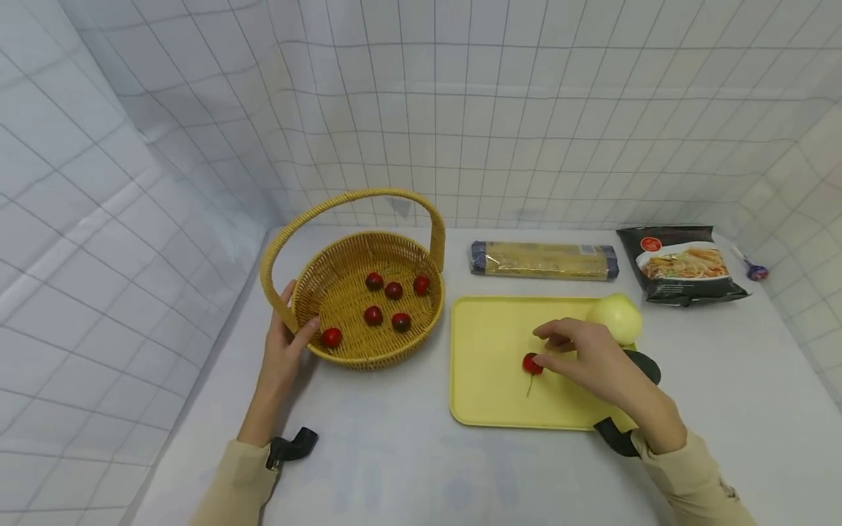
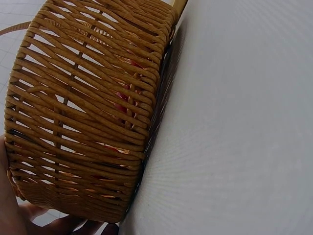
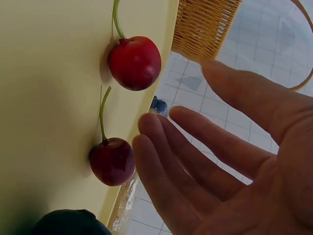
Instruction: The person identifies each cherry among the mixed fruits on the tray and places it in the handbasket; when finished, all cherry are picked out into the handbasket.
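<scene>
My left hand (image 1: 286, 347) grips the left rim of a round wicker basket (image 1: 368, 361), thumb over the inside and fingers along the outer wall. Several red cherries (image 1: 373, 315) lie on the basket's floor. Over the yellow tray (image 1: 490, 365), my right hand (image 1: 595, 358) hovers with thumb and fingers spread apart and nothing between them. A bright red cherry (image 3: 135, 63) with a green stem lies on the tray near its thumb. Beside the fingertips in the right wrist view is a darker cherry (image 3: 112, 161), which the hand hides in the head view.
On the tray's right side sit a pale green round fruit (image 1: 615, 318) and a dark green oval thing (image 1: 645, 365). Behind the tray lie a long yellow packet (image 1: 544, 261), a black noodle packet (image 1: 684, 264) and a lollipop (image 1: 756, 272). The basket's tall handle (image 1: 368, 193) arches above it.
</scene>
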Demonstrator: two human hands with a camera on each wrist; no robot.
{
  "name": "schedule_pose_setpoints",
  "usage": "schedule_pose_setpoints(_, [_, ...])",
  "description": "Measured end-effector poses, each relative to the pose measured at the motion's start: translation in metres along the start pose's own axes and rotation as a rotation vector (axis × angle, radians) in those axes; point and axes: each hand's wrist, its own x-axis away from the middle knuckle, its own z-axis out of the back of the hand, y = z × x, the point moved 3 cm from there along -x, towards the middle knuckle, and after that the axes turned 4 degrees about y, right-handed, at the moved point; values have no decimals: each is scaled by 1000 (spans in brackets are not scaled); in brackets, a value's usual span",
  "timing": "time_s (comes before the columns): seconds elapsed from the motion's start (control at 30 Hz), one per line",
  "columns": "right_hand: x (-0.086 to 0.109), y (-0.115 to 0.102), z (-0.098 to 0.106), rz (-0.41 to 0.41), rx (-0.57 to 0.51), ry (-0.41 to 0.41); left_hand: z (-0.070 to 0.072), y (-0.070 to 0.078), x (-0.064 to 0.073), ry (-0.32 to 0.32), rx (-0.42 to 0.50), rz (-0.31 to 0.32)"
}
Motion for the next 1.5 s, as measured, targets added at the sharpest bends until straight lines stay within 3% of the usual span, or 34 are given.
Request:
schedule_pose_setpoints(0.23, [-1,4,-8,12,26,-76,1,3,0,2,-34,4])
schedule_pose_setpoints(0.73, [-8,2,-21,74,82,-50,1,8,-4,-23,-97,-32])
schedule_pose_setpoints(1.1, [-6,-1,-26,64,85,-46,-5,5,5,-34,-87,5])
schedule_pose_setpoints(1.3, [-17,-15,-21,95,95,-11,-5,4,5,-30,-66,25])
schedule_pose_setpoints(1.5, [-32,-36,-19,183,38,71,-2,5,7,-17,-50,39])
